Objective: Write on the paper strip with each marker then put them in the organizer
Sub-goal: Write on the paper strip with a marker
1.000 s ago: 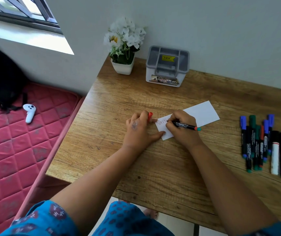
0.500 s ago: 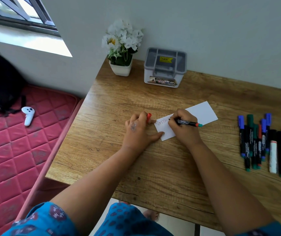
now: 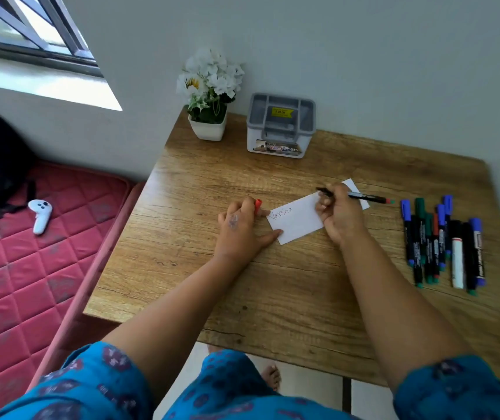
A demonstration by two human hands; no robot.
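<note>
head view: one view only
surface [image 3: 242, 298]: wood-grain, against grey wall, window upper left
paper strip [image 3: 295, 221]: flat mid-surface, red writing at left end
left hand [image 3: 238, 230]: pinning strip's left end, gripping red cap [image 3: 257, 204]
right hand [image 3: 341, 215]: clenched around black marker [image 3: 363, 197], tip off the strip
spare markers [image 3: 442, 244]: row at right
organizer [image 3: 280, 125]: grey, back edge, beside flower pot [image 3: 209, 125]
room: red mattress [image 3: 15, 283] left, white controller [image 3: 41, 215] on it
</note>
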